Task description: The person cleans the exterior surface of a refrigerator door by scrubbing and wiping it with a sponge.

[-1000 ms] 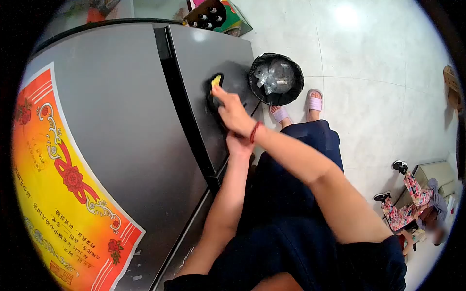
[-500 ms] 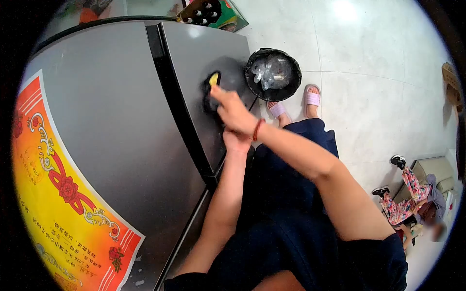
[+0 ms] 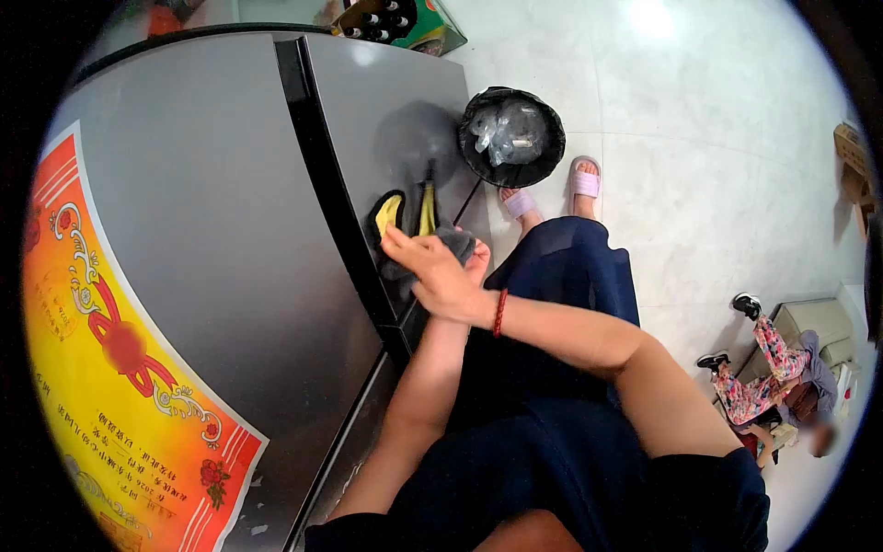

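A soft-looking dark grey thing with yellow faces [image 3: 427,210] is held in front of the fridge door; I cannot make out its kind. Two yellow strips with dark edges stick up from it. My right hand [image 3: 436,276], with a red bracelet at the wrist, crosses over my left wrist and pinches the left strip at its lower end. Partly hidden behind it, my left hand [image 3: 478,261] is closed around the grey bunched part.
Beside the grey fridge [image 3: 212,202] stands a black-lined bin [image 3: 557,152] holding clear plastic. A red and yellow certificate [image 3: 92,368] is on the fridge. Bottles in a carton [image 3: 428,28] are at the top. A seated person [image 3: 777,373] is at lower right.
My right hand has moved down towards me. The dark thing's yellow parts now show as two separate strips, and its grey part has come into view by my left hand.
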`<move>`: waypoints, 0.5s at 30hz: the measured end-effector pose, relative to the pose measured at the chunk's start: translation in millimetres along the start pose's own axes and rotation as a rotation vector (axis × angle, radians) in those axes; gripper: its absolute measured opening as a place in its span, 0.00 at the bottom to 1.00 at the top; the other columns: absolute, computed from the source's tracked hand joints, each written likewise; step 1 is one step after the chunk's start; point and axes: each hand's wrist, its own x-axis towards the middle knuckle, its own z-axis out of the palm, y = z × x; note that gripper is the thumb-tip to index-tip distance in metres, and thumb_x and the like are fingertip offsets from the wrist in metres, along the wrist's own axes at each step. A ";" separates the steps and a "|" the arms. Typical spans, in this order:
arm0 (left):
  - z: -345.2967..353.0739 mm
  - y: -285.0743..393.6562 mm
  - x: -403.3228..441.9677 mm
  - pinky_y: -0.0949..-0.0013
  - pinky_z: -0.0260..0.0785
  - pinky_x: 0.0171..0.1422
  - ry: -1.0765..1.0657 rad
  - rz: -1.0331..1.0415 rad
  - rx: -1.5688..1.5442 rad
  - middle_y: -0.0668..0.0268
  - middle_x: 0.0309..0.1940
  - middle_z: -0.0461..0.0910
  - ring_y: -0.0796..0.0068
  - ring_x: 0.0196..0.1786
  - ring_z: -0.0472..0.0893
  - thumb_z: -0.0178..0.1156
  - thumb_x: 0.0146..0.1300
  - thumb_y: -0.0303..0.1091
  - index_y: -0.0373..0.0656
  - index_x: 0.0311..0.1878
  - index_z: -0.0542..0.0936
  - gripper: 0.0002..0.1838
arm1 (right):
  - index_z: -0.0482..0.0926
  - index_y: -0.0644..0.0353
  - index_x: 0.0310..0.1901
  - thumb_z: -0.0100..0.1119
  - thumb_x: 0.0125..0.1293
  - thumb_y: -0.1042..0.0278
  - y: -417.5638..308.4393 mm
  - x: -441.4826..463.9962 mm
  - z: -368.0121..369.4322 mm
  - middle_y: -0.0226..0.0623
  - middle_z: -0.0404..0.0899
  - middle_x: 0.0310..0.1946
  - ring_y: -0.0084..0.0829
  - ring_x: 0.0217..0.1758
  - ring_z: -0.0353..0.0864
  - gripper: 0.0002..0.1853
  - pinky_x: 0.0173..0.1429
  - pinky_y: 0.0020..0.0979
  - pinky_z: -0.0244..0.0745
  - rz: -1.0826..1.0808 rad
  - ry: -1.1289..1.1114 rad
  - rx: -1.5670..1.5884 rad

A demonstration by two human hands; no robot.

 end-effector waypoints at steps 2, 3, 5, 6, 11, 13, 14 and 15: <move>-8.3 -1.1 -5.0 0.64 0.59 0.40 -0.051 -0.008 0.115 0.69 0.41 0.74 0.70 0.40 0.71 0.54 0.55 0.54 0.53 0.48 0.73 0.22 | 0.66 0.63 0.63 0.43 0.39 0.88 2.2 7.0 5.4 0.49 0.60 0.67 0.47 0.66 0.64 0.40 0.69 0.43 0.54 0.000 0.064 0.071; 5.5 0.9 -1.5 0.63 0.62 0.43 -0.058 -0.070 0.157 0.67 0.41 0.75 0.68 0.41 0.73 0.52 0.59 0.52 0.50 0.48 0.73 0.20 | 0.64 0.56 0.65 0.45 0.43 0.87 25.5 28.5 14.1 0.45 0.59 0.68 0.51 0.58 0.66 0.40 0.63 0.44 0.62 -0.106 0.227 -0.052; 74.4 -12.9 -10.7 0.61 0.70 0.48 0.179 0.003 0.357 0.61 0.37 0.77 0.65 0.40 0.76 0.47 0.65 0.47 0.42 0.44 0.74 0.18 | 0.66 0.60 0.62 0.45 0.49 0.84 40.4 78.1 -2.6 0.51 0.60 0.66 0.55 0.60 0.63 0.33 0.65 0.44 0.59 -0.011 0.275 -0.064; 92.9 -21.1 -11.2 0.58 0.70 0.56 0.321 0.078 0.481 0.59 0.42 0.78 0.61 0.48 0.77 0.44 0.67 0.46 0.40 0.45 0.74 0.18 | 0.66 0.61 0.62 0.45 0.48 0.84 45.9 89.7 -9.8 0.51 0.61 0.65 0.55 0.60 0.64 0.33 0.65 0.43 0.59 -0.016 0.274 -0.062; 70.3 -28.3 -18.7 0.71 0.58 0.33 0.202 0.038 0.148 0.69 0.26 0.67 0.73 0.28 0.65 0.55 0.57 0.41 0.38 0.38 0.71 0.15 | 0.65 0.64 0.64 0.41 0.45 0.89 -7.4 0.9 12.8 0.52 0.59 0.67 0.44 0.64 0.66 0.37 0.68 0.40 0.56 0.028 0.064 -0.118; 35.2 -9.7 -12.1 0.69 0.61 0.38 -0.059 -0.155 0.123 0.66 0.38 0.73 0.72 0.37 0.70 0.57 0.57 0.52 0.45 0.48 0.73 0.23 | 0.65 0.63 0.64 0.40 0.43 0.90 0.1 2.1 17.5 0.52 0.59 0.67 0.42 0.64 0.66 0.39 0.67 0.42 0.56 -0.063 0.131 0.006; 32.1 -6.0 -11.9 0.69 0.62 0.38 0.060 -0.164 0.057 0.65 0.40 0.74 0.72 0.36 0.70 0.55 0.58 0.51 0.44 0.48 0.73 0.23 | 0.65 0.62 0.64 0.40 0.43 0.90 8.5 3.3 22.7 0.52 0.59 0.67 0.42 0.64 0.66 0.39 0.67 0.42 0.56 -0.108 0.166 0.073; 28.1 -2.7 -10.8 0.67 0.65 0.41 0.112 0.003 0.334 0.64 0.41 0.75 0.71 0.38 0.72 0.51 0.61 0.50 0.42 0.49 0.73 0.22 | 0.63 0.64 0.64 0.39 0.43 0.90 34.2 28.1 26.6 0.54 0.62 0.65 0.44 0.62 0.68 0.39 0.66 0.41 0.58 -0.115 0.289 -0.151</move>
